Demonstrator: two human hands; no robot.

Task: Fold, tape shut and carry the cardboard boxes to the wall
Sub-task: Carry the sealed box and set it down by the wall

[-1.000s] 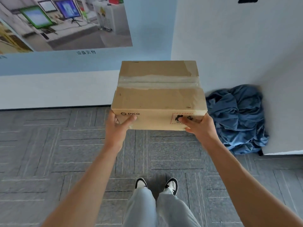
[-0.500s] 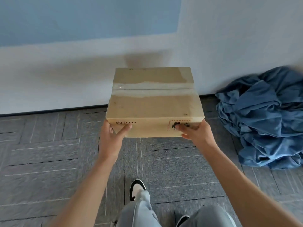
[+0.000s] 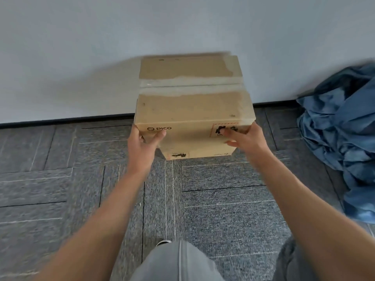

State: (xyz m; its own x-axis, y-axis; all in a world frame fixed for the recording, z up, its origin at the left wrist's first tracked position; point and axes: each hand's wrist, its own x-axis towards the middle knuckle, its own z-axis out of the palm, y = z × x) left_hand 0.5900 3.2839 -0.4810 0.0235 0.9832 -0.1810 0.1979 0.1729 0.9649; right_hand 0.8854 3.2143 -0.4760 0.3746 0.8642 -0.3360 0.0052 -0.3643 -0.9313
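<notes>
Since half a second ago you have stepped closer and the brown taped cardboard box (image 3: 193, 102) has come down lower, close to the white wall (image 3: 101, 57).

Your left hand (image 3: 142, 145) holds the box at its near left corner, with the thumb on the front by the printed word and the other fingers tucked out of sight. Your right hand (image 3: 243, 138) holds the near right corner, thumb on the printed square, fingers curled round the edge. Clear tape runs across the top and the flaps are flat.

Below it you can see what looks like a second brown box (image 3: 198, 154) on the grey carpet floor (image 3: 223, 189). A crumpled blue cloth (image 3: 341, 134) lies by the wall to the right.

You seem to be at the carrying step, nearly done. Next, I think you should lower it gently, line up its edges, then let go.
</notes>
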